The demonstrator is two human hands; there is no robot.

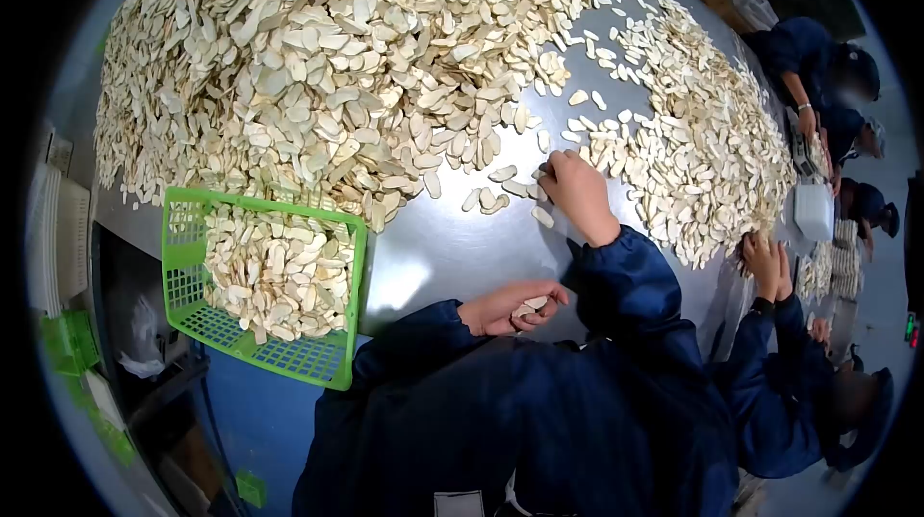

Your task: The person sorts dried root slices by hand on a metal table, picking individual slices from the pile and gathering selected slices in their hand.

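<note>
Most slices [337, 64] are lying on the bench [423, 252], fewer are sitting in the basket [357, 296], and we are cupping several in our left hand [496, 308], right hand's [579, 197] grip unclear.

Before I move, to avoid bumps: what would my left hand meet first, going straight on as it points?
Your left hand would likely meet your right sleeve first, though depth is unclear.

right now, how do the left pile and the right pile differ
The left pile is heaped high; the right pile lies lower and flatter. The left pile is larger; the right pile is smaller. Both are pale and lie on the metal table.
</note>
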